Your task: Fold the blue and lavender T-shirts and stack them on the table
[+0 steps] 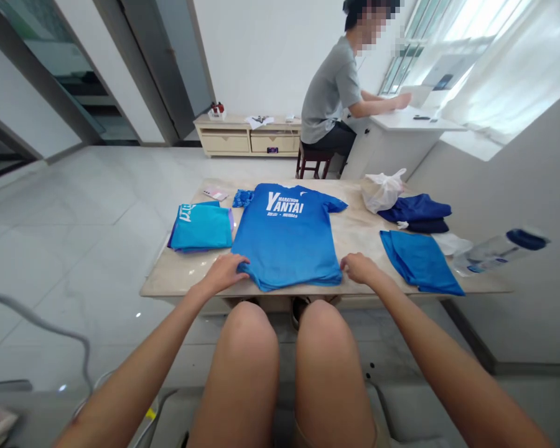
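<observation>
One blue shirt (289, 242) lies flat on the tabletop (359, 239), neck away from the person and hem near the front edge. Its chest reads "MARATHON" and "YANTAI" in white, sharing one big Y, over a line of small white characters too small to make out; one small white logo sits beside the lettering. The left hand (228, 270) is at the shirt's lower left corner, the right hand (358, 267) at the lower right. The fingers of each grip curl in at the hem, but I cannot tell whether either is clamped on it.

Left of the shirt is one pile (203, 229) of folded cloth, teal on top, with purple edges showing beneath; its white lettering is partly cut off, and its layers cannot be counted. Behind the pile lies one pink, phone-like thing (215, 193). A patch of patterned blue cloth (243, 198) shows by the shirt's left shoulder as seen here; whether it is a sleeve or separate is unclear.

To the right are one white plastic bag (383, 190), two dark blue garments (417, 208) stacked near it, one folded blue cloth (422, 261) and one clear bottle (494, 254) with a blue lid, its label unreadable.

Beyond, one other person (329, 93) sits on one stool (315, 160); against the wall stands one cabinet (224, 143).
</observation>
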### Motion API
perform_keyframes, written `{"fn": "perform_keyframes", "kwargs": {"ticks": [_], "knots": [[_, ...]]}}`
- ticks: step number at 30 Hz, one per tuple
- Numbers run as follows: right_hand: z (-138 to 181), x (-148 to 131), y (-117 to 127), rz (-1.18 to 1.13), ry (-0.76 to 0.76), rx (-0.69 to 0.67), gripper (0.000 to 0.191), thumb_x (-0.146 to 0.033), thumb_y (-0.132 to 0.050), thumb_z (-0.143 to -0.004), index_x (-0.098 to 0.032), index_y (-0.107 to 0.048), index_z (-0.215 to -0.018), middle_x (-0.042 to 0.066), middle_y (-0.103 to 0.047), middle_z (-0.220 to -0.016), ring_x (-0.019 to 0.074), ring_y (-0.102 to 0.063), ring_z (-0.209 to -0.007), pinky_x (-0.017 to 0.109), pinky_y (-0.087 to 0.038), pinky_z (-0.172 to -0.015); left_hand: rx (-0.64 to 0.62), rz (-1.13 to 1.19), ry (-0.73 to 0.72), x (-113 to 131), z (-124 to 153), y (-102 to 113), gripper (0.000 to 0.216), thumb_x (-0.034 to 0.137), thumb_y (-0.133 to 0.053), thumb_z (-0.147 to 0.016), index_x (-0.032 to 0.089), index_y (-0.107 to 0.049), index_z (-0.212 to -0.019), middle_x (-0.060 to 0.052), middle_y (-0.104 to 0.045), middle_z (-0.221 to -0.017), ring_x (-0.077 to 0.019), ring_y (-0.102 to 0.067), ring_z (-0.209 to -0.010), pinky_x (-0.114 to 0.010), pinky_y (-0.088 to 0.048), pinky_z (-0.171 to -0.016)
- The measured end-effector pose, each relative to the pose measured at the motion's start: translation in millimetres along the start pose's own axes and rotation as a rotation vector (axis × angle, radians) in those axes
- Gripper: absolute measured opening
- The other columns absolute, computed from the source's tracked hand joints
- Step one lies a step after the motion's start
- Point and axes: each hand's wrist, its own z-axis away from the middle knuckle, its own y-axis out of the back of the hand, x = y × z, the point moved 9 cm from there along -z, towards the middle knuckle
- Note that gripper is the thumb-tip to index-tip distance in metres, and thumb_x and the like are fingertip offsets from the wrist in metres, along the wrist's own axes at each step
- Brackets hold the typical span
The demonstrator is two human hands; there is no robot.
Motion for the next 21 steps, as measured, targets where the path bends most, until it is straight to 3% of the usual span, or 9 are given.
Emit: {"fn": "perform_keyframes", "kwargs": {"ticks": [2,4,9,14,18,21], "knots": [[-2,0,-9,0.044,0.009,-0.017,0.02,-0.019,-0.06,-0.096,-0.022,-0.08,-0.097,0.018,-0.078,-0.094,0.0327,-0.076,-0.096,0.044,-0.061,-0.088,-0.051,-0.005,-0.067,-9,-10,-13,0.048,0.055,-0.073,-0.093,0.023,-0.077,-0.128,-0.012,-0.08,-0.132,-0.0345,-0.073,-0.122,-0.044,-0.056,-0.109],[-11,-12,-17,0.055,0.037,0.022,0.037,-0.019,-0.045,-0.105,-0.017,-0.078,-0.123,0.021,-0.078,-0.12,0.0333,-0.073,-0.117,0.045,-0.058,-0.102,0.019,0.003,-0.104,-16,-26,-19,0.057,0.063,-0.058,-0.103,0.021,-0.072,-0.139,-0.014,-0.076,-0.143,-0.0339,-0.07,-0.131,-0.047,-0.054,-0.116],[-30,-48,-72,0.029,0.08,0.061,0.062,-0.043,-0.035,-0.115,-0.007,-0.054,-0.162,0.022,-0.05,-0.171,0.0356,-0.044,-0.16,0.053,-0.04,-0.13,0.161,-0.171,-0.075,-27,-61,-55,0.067,0.05,-0.037,-0.113,0.01,-0.048,-0.166,-0.019,-0.045,-0.176,-0.0324,-0.04,-0.166,-0.055,-0.031,-0.138],[-16,-39,-113,0.067,0.016,0.03,0.07,-0.048,-0.029,-0.116,-0.009,-0.039,-0.174,0.018,-0.029,-0.183,0.0346,-0.026,-0.171,0.058,-0.026,-0.138,0.188,-0.293,0.032,-30,-51,-75,0.073,0.046,-0.032,-0.114,0.002,-0.038,-0.171,-0.021,-0.034,-0.181,-0.0338,-0.031,-0.17,-0.053,-0.024,-0.141],[11,-38,-106,0.083,0.003,-0.081,0.07,-0.045,-0.033,-0.115,-0.008,-0.038,-0.174,0.018,-0.026,-0.183,0.0346,-0.025,-0.171,0.056,-0.025,-0.138,0.045,-0.364,0.042,-8,-29,-63,0.07,0.042,-0.04,-0.111,0.001,-0.047,-0.167,-0.022,-0.04,-0.177,-0.0354,-0.039,-0.166,-0.048,-0.033,-0.137],[33,-46,-83,0.082,0.02,-0.211,0.07,-0.044,-0.043,-0.113,-0.006,-0.044,-0.171,0.02,-0.033,-0.18,0.0357,-0.032,-0.169,0.052,-0.033,-0.135,-0.15,-0.387,0.069,12,-7,-47,0.059,0.044,-0.044,-0.108,0.012,-0.07,-0.15,-0.021,-0.066,-0.158,-0.0385,-0.065,-0.144,-0.049,-0.053,-0.119]]}}
